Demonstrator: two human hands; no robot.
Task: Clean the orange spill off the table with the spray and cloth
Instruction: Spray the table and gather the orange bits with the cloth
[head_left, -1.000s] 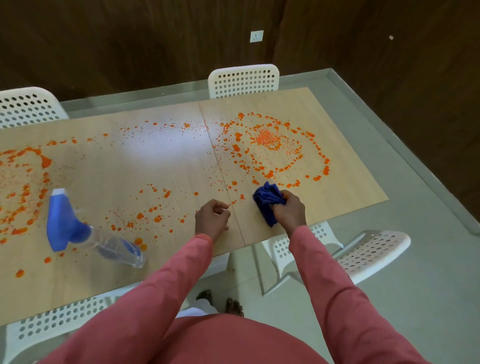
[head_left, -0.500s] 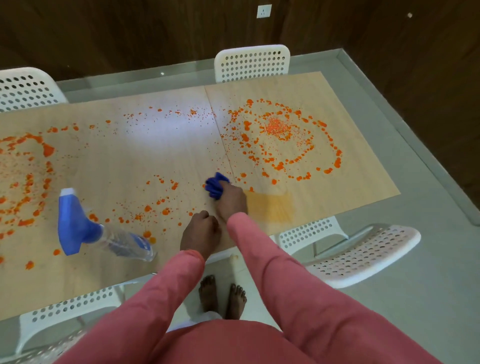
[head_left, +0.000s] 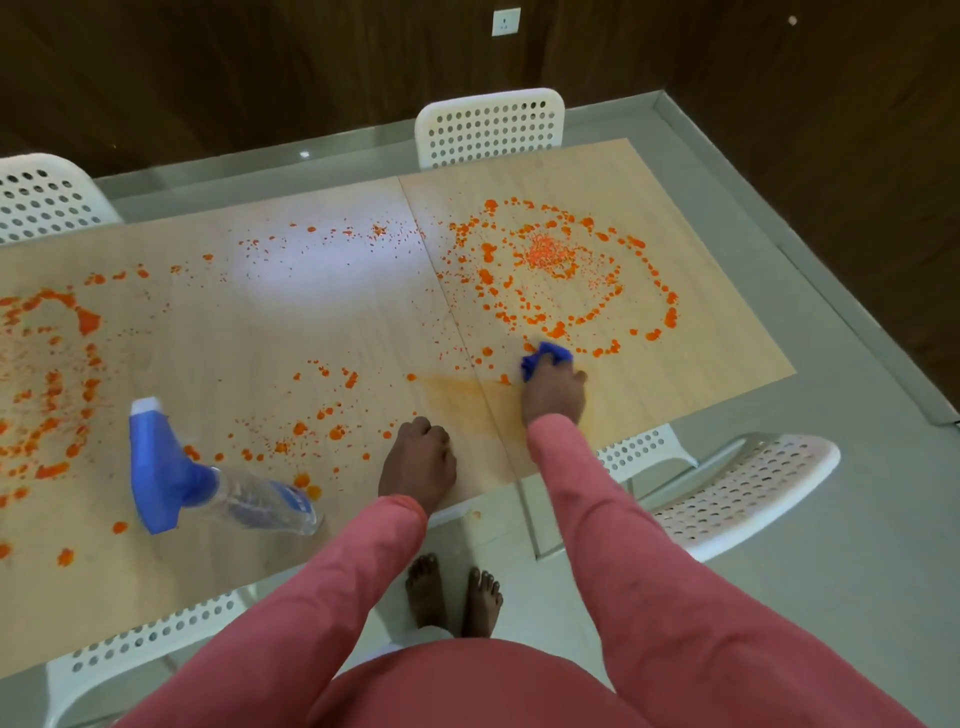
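The tabletop (head_left: 322, 332) is pale wood-grain laminate with a matt sheen, made of two panels meeting at one straight seam, and set on a grey-green glass border. Orange spill (head_left: 550, 260) covers it as wet, glossy droplets and blobs: a ring of beads around a dense speckled centre on the right panel, another rough ring at the far left, and loose spatter between. Just left of the right hand (head_left: 553, 392) lies a thin, translucent orange smear across the seam. That hand's grip is closed around one crumpled blue cloth (head_left: 545, 357), soft and bunched, pressed to the tabletop at the near edge of the right ring. The left hand (head_left: 418, 460) rests on the tabletop near its front edge as a loose fist, its grip curled and holding nothing. One spray bottle (head_left: 208, 475) lies on its side to the left, clear plastic body, blue trigger head. Both sleeves are pinkish-red fabric. Four white perforated plastic chairs (head_left: 488, 127) show around the table.
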